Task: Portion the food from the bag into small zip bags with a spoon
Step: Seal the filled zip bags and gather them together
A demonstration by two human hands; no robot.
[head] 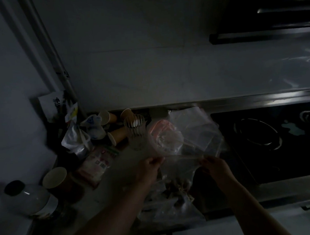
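The left hand (150, 165) and right hand (214, 163) each pinch the clear zip bag (179, 167) (dark pieces, perhaps food, inside) above the tabletop (129, 156).

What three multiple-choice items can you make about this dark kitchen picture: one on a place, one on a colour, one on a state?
1. Where is the stove?
A. to the person's right
B. to the person's left
C. behind the cups

2. What colour is the lid inside the clear bag behind the hands?
A. blue
B. reddish pink
C. green

3. How is the zip bag held?
A. by one hand only
B. lying flat, untouched
C. by both hands at its top edge

Answers:
1. A: the stove fills the right side.
2. B: the lid shows reddish pink.
3. C: the left hand and right hand pinch the zip bag.
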